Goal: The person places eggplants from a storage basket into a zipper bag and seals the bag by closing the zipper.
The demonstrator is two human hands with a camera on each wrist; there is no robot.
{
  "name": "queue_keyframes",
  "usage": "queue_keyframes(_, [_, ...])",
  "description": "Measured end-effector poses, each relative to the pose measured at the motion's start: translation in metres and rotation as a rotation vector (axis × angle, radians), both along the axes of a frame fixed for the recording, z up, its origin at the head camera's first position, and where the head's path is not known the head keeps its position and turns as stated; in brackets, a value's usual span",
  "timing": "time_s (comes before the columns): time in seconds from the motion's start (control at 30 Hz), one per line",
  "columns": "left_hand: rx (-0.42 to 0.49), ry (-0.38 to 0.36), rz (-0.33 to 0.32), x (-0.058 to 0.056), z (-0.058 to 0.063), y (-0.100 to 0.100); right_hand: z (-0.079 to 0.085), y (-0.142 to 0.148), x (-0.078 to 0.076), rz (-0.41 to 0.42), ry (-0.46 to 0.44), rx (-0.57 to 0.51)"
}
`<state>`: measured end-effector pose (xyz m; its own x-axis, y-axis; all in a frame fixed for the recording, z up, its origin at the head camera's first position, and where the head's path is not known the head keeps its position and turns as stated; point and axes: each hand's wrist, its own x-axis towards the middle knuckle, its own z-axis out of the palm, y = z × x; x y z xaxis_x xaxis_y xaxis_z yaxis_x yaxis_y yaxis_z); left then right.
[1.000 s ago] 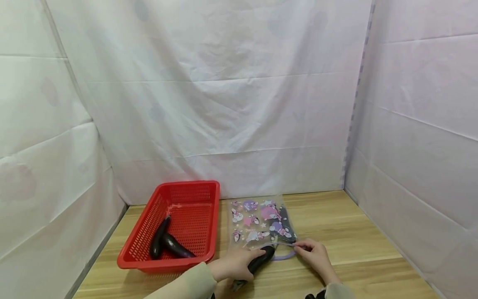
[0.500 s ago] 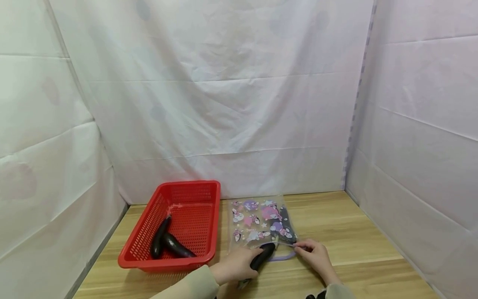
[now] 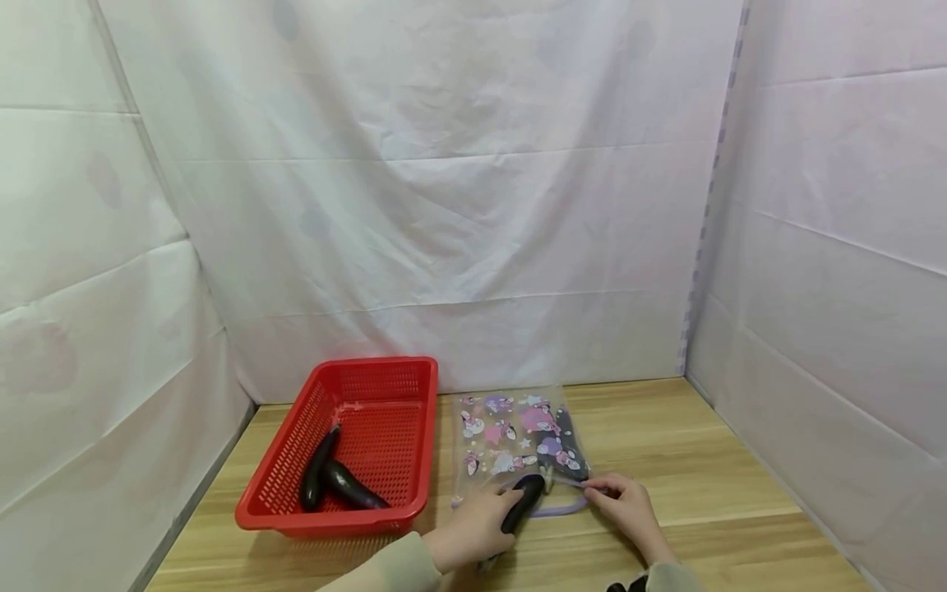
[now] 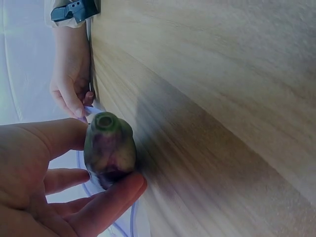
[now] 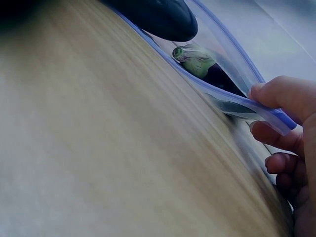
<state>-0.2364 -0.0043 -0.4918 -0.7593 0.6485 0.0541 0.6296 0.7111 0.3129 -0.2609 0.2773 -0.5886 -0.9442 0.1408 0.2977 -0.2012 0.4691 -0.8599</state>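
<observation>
My left hand [image 3: 477,526] grips a dark eggplant [image 3: 524,500]; its green stem end [image 4: 106,128] faces the left wrist camera. The rounded tip [image 5: 173,22] is at the open mouth of a clear zip bag [image 3: 484,440] with cartoon prints. My right hand [image 3: 621,506] pinches the corner of the bag's purple zip edge [image 5: 232,94] between thumb and finger. Inside the bag lies another eggplant [image 5: 202,64], its green stem toward the opening. The bag lies on the wooden table.
To the left stands a red perforated basket [image 3: 425,444] with two eggplants [image 3: 351,487] inside. White cloth walls [image 3: 444,222] enclose the table [image 3: 710,460] at the back and both sides.
My left hand has moved the eggplant slightly forward and to the right, so its tip is at the bag's mouth. My right hand stays at the bag corner.
</observation>
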Motion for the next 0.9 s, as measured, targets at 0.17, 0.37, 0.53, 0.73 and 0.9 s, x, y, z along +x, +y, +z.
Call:
queue_keyframes(0.17, [0.02, 0.012, 0.02, 0.001, -0.003, 0.004, 0.0, 0.0, 0.0, -0.001, -0.005, -0.001])
queue_keyframes(0.37, [0.029, 0.117, 0.014, 0.002, -0.008, 0.009, 0.0, 0.0, -0.001, 0.001, -0.002, 0.006])
queue_keyframes(0.53, [0.036, 0.177, 0.015, 0.004, -0.01, 0.01, -0.001, 0.0, -0.001, 0.002, 0.01, 0.005])
queue_keyframes(0.73, [0.03, 0.173, 0.031, 0.004, -0.011, 0.012, -0.001, -0.001, 0.0, -0.002, 0.021, -0.012])
queue_keyframes(0.9, [0.016, 0.157, 0.055, 0.005, -0.01, 0.015, -0.002, -0.001, 0.0, 0.0, 0.039, -0.007])
